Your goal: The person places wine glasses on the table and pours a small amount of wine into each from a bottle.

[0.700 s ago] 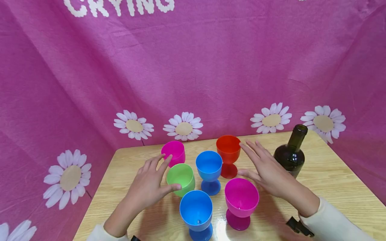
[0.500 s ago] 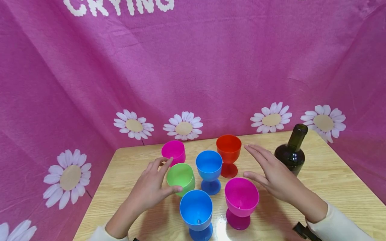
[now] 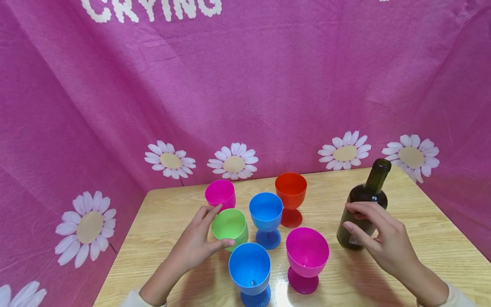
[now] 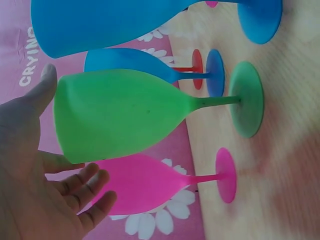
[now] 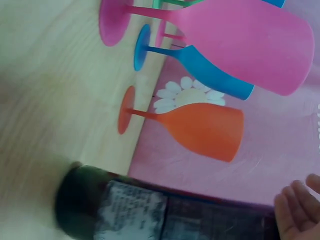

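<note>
In the head view my left hand is at the green goblet, thumb and index finger spread on either side of its rim. The left wrist view has the thumb beside the rim and the other fingers loosely bent near a pink goblet behind. My right hand hovers in front of a dark green wine bottle, overlapping its body, with the fingers bent and the thumb apart. In the right wrist view those fingertips show next to the bottle's upper part, and its label faces the camera.
A blue goblet and a pink goblet stand at the front of the wooden table. Further back are another blue goblet and a red one. A purple flower-printed cloth hangs behind.
My right hand has moved from beside the red goblet rightward and nearer, to in front of the bottle. The left hand has shifted slightly right around the green goblet's rim. The goblets have stayed put.
</note>
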Motion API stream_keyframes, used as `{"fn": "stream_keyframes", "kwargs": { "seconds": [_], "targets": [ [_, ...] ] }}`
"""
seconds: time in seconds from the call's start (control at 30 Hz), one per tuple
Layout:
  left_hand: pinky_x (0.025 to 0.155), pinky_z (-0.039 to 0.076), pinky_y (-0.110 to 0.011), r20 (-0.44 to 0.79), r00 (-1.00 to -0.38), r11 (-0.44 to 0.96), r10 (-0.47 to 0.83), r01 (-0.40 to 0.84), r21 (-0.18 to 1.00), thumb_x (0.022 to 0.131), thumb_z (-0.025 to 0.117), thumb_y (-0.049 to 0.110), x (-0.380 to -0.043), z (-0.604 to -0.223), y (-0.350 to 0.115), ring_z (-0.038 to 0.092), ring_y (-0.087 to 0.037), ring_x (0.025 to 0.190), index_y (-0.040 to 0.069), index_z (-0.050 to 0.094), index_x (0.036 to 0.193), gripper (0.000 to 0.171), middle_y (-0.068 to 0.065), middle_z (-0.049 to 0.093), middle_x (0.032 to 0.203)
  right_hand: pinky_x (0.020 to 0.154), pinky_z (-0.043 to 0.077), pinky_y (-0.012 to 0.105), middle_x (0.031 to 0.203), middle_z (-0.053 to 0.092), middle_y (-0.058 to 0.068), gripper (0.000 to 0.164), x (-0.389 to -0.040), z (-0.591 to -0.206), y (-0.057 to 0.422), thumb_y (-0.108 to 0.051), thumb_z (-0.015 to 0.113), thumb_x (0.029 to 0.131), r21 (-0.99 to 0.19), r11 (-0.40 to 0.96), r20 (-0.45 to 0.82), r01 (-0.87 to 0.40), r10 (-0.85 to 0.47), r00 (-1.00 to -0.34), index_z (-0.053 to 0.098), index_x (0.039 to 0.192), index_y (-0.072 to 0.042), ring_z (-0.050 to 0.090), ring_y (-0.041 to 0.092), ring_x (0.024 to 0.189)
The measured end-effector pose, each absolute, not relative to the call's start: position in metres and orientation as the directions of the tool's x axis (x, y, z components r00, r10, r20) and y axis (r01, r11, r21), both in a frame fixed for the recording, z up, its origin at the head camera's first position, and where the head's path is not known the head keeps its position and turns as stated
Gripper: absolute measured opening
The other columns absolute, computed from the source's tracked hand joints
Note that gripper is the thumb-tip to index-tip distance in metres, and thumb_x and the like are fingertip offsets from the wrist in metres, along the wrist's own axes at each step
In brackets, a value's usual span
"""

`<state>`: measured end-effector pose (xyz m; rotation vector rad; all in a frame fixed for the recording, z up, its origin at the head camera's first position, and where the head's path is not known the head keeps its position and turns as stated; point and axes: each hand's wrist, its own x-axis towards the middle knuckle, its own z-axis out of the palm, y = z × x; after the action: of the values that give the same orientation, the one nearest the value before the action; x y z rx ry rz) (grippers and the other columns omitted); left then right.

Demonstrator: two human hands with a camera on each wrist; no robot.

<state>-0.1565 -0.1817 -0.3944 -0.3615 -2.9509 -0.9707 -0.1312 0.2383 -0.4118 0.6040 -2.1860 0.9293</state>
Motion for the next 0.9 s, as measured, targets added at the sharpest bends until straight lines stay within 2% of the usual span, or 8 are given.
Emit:
{"fn": "stream_keyframes", "kwargs": {
  "seconds": [0.1, 0.27, 0.4, 0.5, 0.6, 0.67, 0.8, 0.9],
  "targets": [
    [0.097, 0.056, -0.053, 0.086, -0.974, 0.747, 0.209, 0.216, 0.629, 0.076, 0.09, 0.049, -0.157, -0.398, -0.182, 0.053, -0.027, 0.131, 0.022, 0.045, 0.156, 0.096, 0.002, 0.051, 0.14, 0.085, 0.044, 0.006, 0.098, 0.066, 0.001, 0.038, -0.129, -0.416, 0.243, 0.008, 0.084, 0.075, -0.482, 0.638, 0.75, -0.6, -0.052, -0.659, 0.072, 0.11, -0.001, 0.059, -0.002, 0.091],
    [0.096, 0.056, -0.051, 0.082, -0.974, 0.666, 0.211, 0.204, 0.717, 0.074, 0.093, 0.042, -0.16, -0.404, -0.18, 0.056, -0.026, 0.127, 0.022, 0.046, 0.155, 0.096, 0.002, 0.053, 0.139, 0.085, 0.041, 0.003, 0.088, 0.057, -0.004, 0.041, -0.127, -0.42, 0.248, 0.012, 0.086, 0.072, -0.593, 0.618, 0.729, -0.516, 0.14, -0.67, 0.064, 0.106, 0.008, 0.055, -0.004, 0.085],
    [0.095, 0.055, -0.047, 0.076, -0.976, 0.6, 0.204, 0.186, 0.778, 0.073, 0.094, 0.036, -0.163, -0.408, -0.178, 0.056, -0.025, 0.124, 0.021, 0.047, 0.154, 0.095, 0.0, 0.056, 0.137, 0.084, 0.043, 0.003, 0.095, 0.053, -0.004, 0.058, -0.131, -0.422, 0.253, 0.017, 0.085, 0.071, -0.724, 0.568, 0.622, -0.391, 0.292, -0.727, 0.052, 0.118, 0.01, 0.052, 0.002, 0.085],
    [0.097, 0.054, -0.046, 0.065, -0.978, 0.542, 0.201, 0.166, 0.824, 0.075, 0.093, 0.032, -0.164, -0.412, -0.178, 0.056, -0.024, 0.125, 0.021, 0.047, 0.154, 0.092, 0.0, 0.057, 0.136, 0.08, 0.044, 0.004, 0.102, 0.049, -0.005, 0.07, -0.138, -0.426, 0.259, 0.011, 0.086, 0.074, -0.805, 0.516, 0.516, -0.293, 0.365, -0.775, 0.047, 0.131, -0.002, 0.051, 0.005, 0.091],
    [0.102, 0.052, -0.047, 0.047, -0.974, 0.47, 0.221, 0.148, 0.87, 0.078, 0.092, 0.029, -0.165, -0.415, -0.179, 0.055, -0.024, 0.127, 0.019, 0.046, 0.153, 0.088, 0.0, 0.058, 0.138, 0.08, 0.046, 0.004, 0.111, 0.048, -0.007, 0.079, -0.143, -0.431, 0.269, 0.0, 0.085, 0.082, -0.855, 0.471, 0.411, -0.218, 0.359, -0.838, 0.04, 0.145, -0.015, 0.051, 0.001, 0.101],
    [0.104, 0.052, -0.048, 0.036, -0.968, 0.424, 0.248, 0.142, 0.895, 0.081, 0.09, 0.028, -0.166, -0.417, -0.181, 0.055, -0.025, 0.128, 0.018, 0.044, 0.153, 0.086, -0.001, 0.058, 0.138, 0.082, 0.044, 0.004, 0.123, 0.048, -0.002, 0.084, -0.146, -0.434, 0.275, -0.008, 0.082, 0.088, -0.871, 0.455, 0.348, -0.186, 0.303, -0.887, 0.032, 0.153, -0.021, 0.048, -0.002, 0.11],
    [0.104, 0.052, -0.045, 0.022, -0.949, 0.32, 0.314, 0.127, 0.939, 0.085, 0.088, 0.024, -0.169, -0.421, -0.183, 0.052, -0.029, 0.13, 0.015, 0.039, 0.152, 0.084, -0.005, 0.055, 0.141, 0.085, 0.041, 0.004, 0.143, 0.041, 0.013, 0.092, -0.153, -0.442, 0.284, -0.015, 0.077, 0.094, -0.883, 0.442, 0.246, -0.159, 0.148, -0.958, 0.016, 0.162, -0.022, 0.044, -0.006, 0.118],
    [0.102, 0.053, -0.042, 0.013, -0.936, 0.25, 0.351, 0.107, 0.962, 0.086, 0.086, 0.02, -0.172, -0.425, -0.184, 0.049, -0.031, 0.132, 0.016, 0.034, 0.152, 0.084, -0.008, 0.051, 0.144, 0.086, 0.038, 0.005, 0.147, 0.037, 0.015, 0.094, -0.16, -0.448, 0.286, -0.014, 0.078, 0.093, -0.886, 0.436, 0.214, -0.159, 0.081, -0.973, 0.015, 0.162, -0.018, 0.044, -0.006, 0.118]
  ]
}}
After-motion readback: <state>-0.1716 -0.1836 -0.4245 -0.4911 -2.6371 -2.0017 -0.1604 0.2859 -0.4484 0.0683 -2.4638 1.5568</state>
